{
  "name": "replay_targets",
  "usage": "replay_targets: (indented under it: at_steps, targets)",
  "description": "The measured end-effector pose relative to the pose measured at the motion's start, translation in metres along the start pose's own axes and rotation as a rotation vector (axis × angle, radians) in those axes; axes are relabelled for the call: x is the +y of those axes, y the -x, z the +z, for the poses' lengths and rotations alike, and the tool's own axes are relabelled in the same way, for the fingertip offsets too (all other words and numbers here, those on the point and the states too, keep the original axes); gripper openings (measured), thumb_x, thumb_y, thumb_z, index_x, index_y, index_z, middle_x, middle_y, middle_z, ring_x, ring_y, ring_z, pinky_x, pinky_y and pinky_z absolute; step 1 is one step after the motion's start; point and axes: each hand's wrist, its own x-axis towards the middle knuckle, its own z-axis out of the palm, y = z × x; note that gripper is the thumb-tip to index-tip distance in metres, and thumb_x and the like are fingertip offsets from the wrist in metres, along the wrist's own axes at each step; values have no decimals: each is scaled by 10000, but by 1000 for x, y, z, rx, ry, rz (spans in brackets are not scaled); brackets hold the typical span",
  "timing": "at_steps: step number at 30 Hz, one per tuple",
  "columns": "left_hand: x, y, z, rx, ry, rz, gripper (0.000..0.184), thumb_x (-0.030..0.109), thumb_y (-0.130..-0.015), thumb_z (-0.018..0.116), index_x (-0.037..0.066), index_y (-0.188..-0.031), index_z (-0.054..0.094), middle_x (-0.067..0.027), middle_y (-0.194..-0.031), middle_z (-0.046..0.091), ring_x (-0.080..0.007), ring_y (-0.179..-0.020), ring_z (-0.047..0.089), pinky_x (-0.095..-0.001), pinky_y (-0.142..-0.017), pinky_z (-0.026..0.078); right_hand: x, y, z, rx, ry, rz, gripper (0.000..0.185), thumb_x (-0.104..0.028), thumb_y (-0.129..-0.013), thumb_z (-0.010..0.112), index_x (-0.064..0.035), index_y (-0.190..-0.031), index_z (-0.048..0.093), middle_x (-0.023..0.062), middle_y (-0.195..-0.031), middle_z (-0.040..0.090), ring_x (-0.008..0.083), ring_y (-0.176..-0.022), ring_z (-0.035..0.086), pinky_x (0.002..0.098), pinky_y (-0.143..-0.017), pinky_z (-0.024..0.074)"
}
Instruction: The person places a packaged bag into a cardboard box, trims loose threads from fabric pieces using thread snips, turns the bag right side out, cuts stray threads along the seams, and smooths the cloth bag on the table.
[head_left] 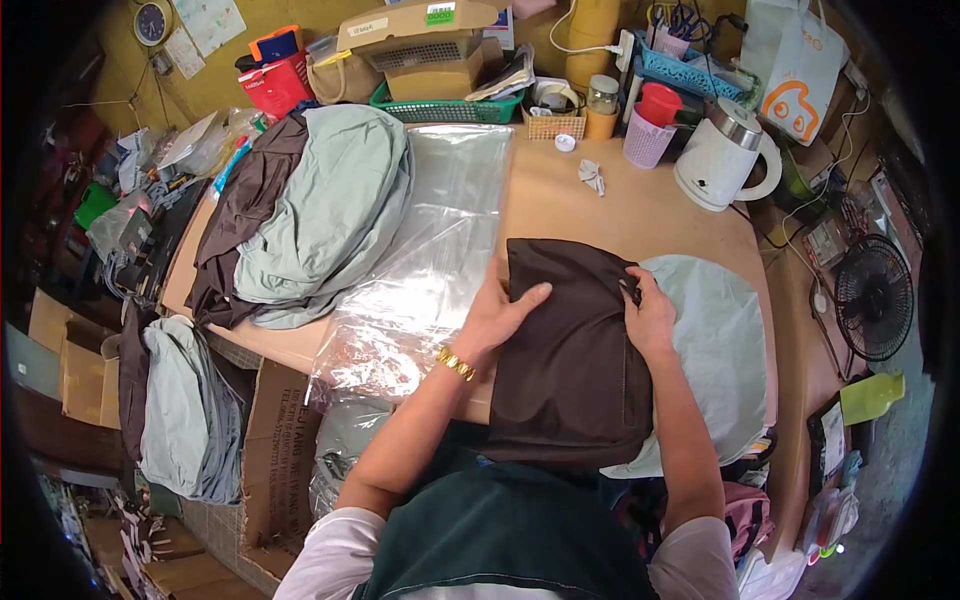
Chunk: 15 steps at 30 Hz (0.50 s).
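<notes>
A folded dark brown cloth [565, 370] lies at the table's front, its lower end reaching the edge by my body. At its left edge rests my left hand [500, 312], thumb stretched over the fabric and fingers extended along the side. My right hand [650, 308] has its fingers bent around the upper right edge of the brown cloth, gripping it. Partly under that cloth, a pale grey-green fabric piece [715, 350] with a rounded outline spreads to the right.
Clear plastic sheets [450, 190] lie left of the brown cloth. Beyond them is a pile of grey-green fabric [330, 190] and brown fabric [255, 190]. A white kettle [715, 160], a lilac cup [648, 140] and a green basket [480, 110] stand at the back. A cardboard box [275, 455] is below left.
</notes>
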Motion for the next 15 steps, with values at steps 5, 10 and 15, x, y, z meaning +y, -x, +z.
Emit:
replay_targets:
  at_steps: [5, 10, 15]
  targets:
    - [-21, -7, -30, -193, -204, 113, 358, 294, -939, 608, 20, -709, 593, -4, -618, 558, -98, -614, 479, -305, -597, 412, 13, 1, -18, -38, 21, 0, 382, -33, -811, 666, -101, -1170, 553, 144, -999, 665, 346, -891, 648, 415, -749, 509]
    - [-26, 6, -56, -102, -40, 91, 319, 266, -967, 576, 49, -733, 591, 50, -600, 471, -51, -584, 394, -252, -547, 352, 7, -1, -23, -119, 103, -41, 388, -168, -829, 698, -92, -1177, 544, 152, -1047, 647, 351, -934, 633, 422, -783, 505]
    - [-11, 14, -50, -59, 247, 52, 307, 303, -984, 568, 90, -764, 589, 99, -578, 391, -15, -533, 314, -200, -489, 264, -47, -15, -48, -207, 109, -66, 365, -210, -828, 706, -109, -1152, 571, 126, -1085, 611, 338, -957, 620, 421, -797, 502]
